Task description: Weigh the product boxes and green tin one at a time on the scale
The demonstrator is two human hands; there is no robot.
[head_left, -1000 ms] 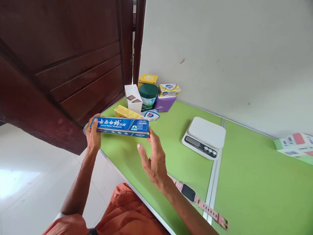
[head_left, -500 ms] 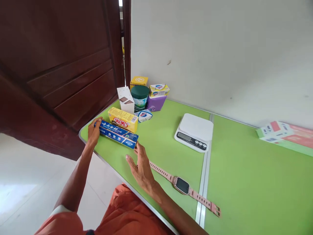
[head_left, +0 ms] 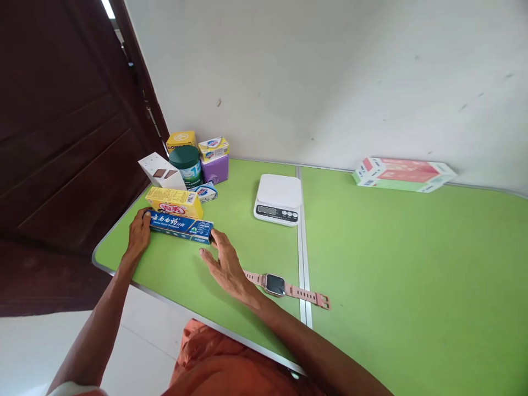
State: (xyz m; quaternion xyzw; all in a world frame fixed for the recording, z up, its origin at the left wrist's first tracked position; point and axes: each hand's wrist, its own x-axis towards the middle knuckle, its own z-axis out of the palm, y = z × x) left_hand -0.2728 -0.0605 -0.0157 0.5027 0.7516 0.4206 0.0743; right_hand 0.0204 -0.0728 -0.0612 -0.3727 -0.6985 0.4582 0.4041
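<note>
A long blue toothpaste box point(head_left: 180, 226) lies in front of a yellow box point(head_left: 175, 202) at the table's left side. My left hand point(head_left: 139, 231) grips its left end, thumb on top and the other fingers partly hidden behind. At the opposite end, the fingertips of my right hand point(head_left: 226, 265) touch the box, while the thumb is spread away from it. Just right of that hand lies a pink-strapped smartwatch point(head_left: 275, 284), one strap end hidden by the hand.
A white digital scale point(head_left: 279, 199) stands mid-table. At the back left are a dark green tub point(head_left: 186, 166), a white box point(head_left: 161, 170), a purple box point(head_left: 215, 169) and small soap boxes point(head_left: 213, 148). A pink and green carton point(head_left: 404, 174) lies along the wall.
The view has swung to the right, bringing the whole pink and green carton into sight. The toothpaste box has tipped so its broad face shows more, with both hands still at its ends.
</note>
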